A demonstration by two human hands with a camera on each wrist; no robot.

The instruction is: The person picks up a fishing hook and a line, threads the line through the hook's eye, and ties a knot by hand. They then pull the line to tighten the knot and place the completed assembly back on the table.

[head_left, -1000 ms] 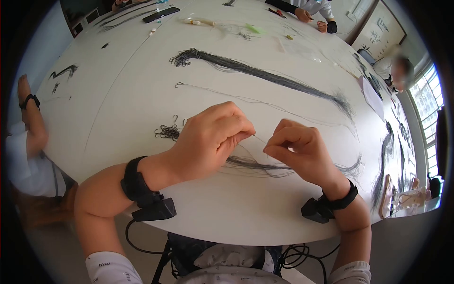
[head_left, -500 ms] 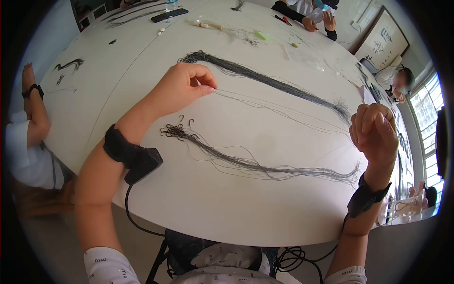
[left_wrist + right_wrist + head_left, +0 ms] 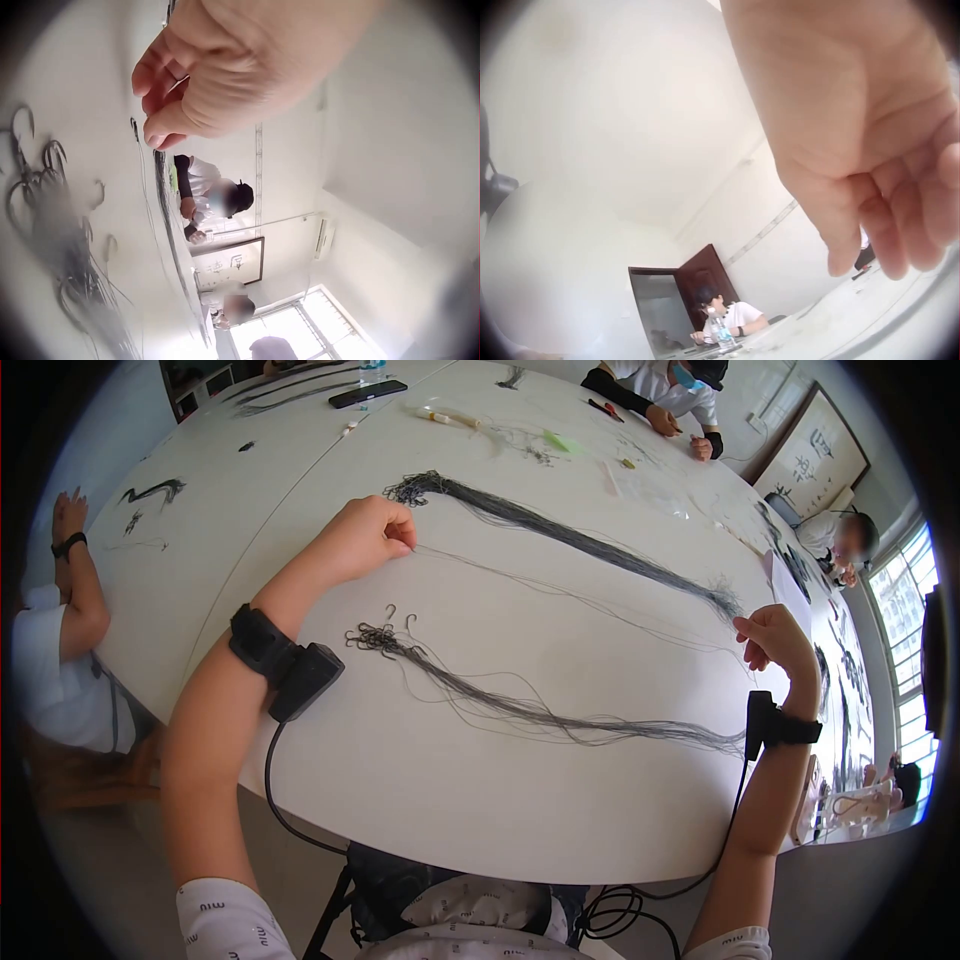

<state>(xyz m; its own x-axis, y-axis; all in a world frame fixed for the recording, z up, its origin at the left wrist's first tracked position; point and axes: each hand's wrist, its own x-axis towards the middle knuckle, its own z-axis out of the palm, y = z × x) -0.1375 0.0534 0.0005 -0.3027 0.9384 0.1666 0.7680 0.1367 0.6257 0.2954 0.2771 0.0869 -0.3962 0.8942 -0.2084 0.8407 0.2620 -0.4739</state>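
Loose lines [image 3: 520,577] lay on my side of the thick bundle [image 3: 560,530], nearer it than the thin bundle [image 3: 490,698]. Both bundles looked gathered, the lines not: partway, I judged. My left hand's [image 3: 363,538] fingertips met, hold unclear; my right hand [image 3: 783,640] hung loosely open, empty. Only the left wrist view showed a hook [image 3: 135,129] by my fingertips.
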